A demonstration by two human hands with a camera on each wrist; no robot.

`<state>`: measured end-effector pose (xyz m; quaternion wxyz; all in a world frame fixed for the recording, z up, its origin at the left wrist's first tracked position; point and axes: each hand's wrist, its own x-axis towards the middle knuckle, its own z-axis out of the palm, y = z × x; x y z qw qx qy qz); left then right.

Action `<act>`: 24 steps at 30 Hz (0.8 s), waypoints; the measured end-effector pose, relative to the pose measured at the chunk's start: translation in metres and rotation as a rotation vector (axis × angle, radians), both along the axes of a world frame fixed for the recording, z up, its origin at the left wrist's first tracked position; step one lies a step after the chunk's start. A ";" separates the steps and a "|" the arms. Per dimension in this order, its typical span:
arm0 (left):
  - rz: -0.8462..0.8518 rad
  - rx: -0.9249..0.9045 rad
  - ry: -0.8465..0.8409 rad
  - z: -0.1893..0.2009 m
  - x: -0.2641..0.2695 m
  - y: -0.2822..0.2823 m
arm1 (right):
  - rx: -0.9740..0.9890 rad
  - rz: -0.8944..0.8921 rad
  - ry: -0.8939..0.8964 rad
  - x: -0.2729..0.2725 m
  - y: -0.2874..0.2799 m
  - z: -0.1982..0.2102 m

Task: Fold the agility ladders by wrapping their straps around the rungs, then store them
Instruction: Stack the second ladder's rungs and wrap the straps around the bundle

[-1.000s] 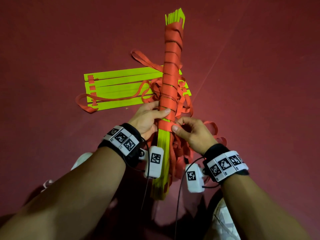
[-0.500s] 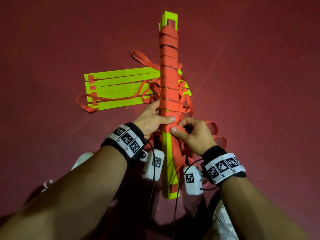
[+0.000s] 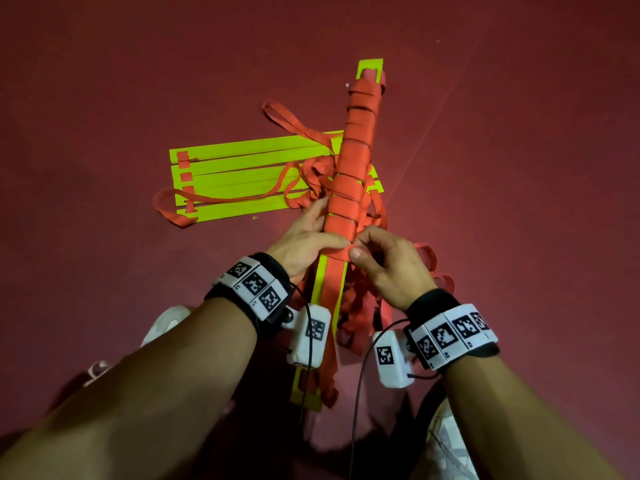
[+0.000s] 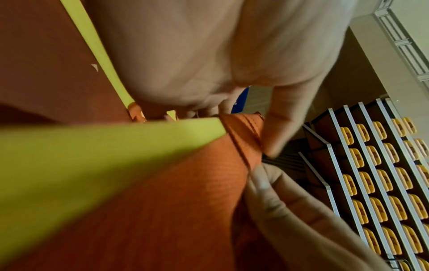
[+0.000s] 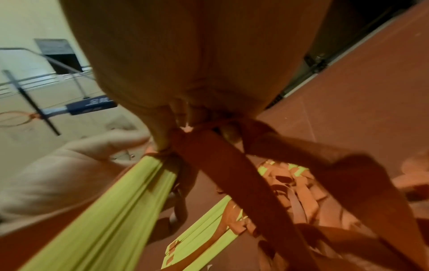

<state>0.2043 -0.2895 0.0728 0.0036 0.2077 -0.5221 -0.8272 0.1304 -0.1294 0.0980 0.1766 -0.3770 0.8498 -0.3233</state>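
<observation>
Head view: second ladder lies on floor beyond hands.

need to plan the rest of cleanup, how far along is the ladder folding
Done: the far part of the held rung bundle is wound in orange strap. In hand: the left hand grips the bundle while the right hand pinches the strap at the newest turn. Left: the bundle's bare near end, the second ladder lying unwrapped on the floor, then storing both.

The head view looks steeply down; both wrist views, close and seemingly blurred, share the strapped bundle.
</observation>
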 end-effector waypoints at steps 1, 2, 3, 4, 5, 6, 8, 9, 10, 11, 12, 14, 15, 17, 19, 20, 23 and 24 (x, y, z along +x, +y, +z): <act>-0.029 -0.006 0.025 0.000 0.001 0.002 | -0.002 0.006 0.040 0.001 -0.001 0.000; -0.059 -0.015 0.042 0.000 0.001 0.002 | -0.012 0.010 0.056 0.001 -0.003 0.000; -0.088 -0.029 0.053 -0.001 0.002 0.002 | -0.033 0.008 0.053 0.002 -0.004 0.000; -0.115 -0.048 0.061 -0.002 0.002 0.002 | -0.054 -0.004 0.043 0.003 -0.005 0.000; -0.145 -0.084 0.057 -0.004 0.001 0.002 | -0.071 -0.021 0.029 0.004 -0.005 0.000; -0.183 -0.141 0.051 -0.004 0.001 0.002 | -0.087 -0.041 0.018 0.005 -0.005 0.000; -0.265 -0.379 -0.007 -0.001 -0.001 0.001 | -0.119 -0.076 0.021 0.007 -0.003 0.001; -0.304 -0.538 -0.063 0.005 -0.002 -0.001 | -0.131 -0.090 0.035 0.007 -0.002 0.002; -0.332 -0.669 -0.124 0.009 -0.004 -0.003 | -0.138 -0.101 0.052 0.007 -0.001 0.003; -0.348 -0.736 -0.158 0.013 -0.005 -0.004 | -0.138 -0.108 0.066 0.006 -0.002 0.005; -0.352 -0.747 -0.172 0.016 -0.006 -0.004 | -0.135 -0.112 0.076 0.005 -0.002 0.006; -0.317 -0.743 -0.183 0.021 -0.006 -0.003 | -0.126 -0.115 0.090 0.004 -0.004 0.006; -0.289 -0.746 -0.188 0.021 -0.006 -0.003 | -0.123 -0.120 0.091 0.004 -0.004 0.005; -0.261 -0.765 -0.183 0.023 -0.006 -0.005 | -0.121 -0.133 0.072 0.003 -0.004 0.003; -0.277 -0.762 -0.165 0.021 -0.005 -0.007 | -0.116 -0.123 0.046 0.001 -0.004 0.002; -0.291 -0.733 -0.158 0.018 -0.005 -0.008 | -0.112 -0.113 0.037 0.000 -0.004 0.002; -0.305 -0.622 -0.147 0.014 -0.003 -0.007 | -0.119 -0.108 -0.004 -0.005 0.001 0.001; -0.301 -0.592 -0.117 0.014 -0.002 -0.005 | -0.127 -0.101 -0.030 -0.006 0.004 0.001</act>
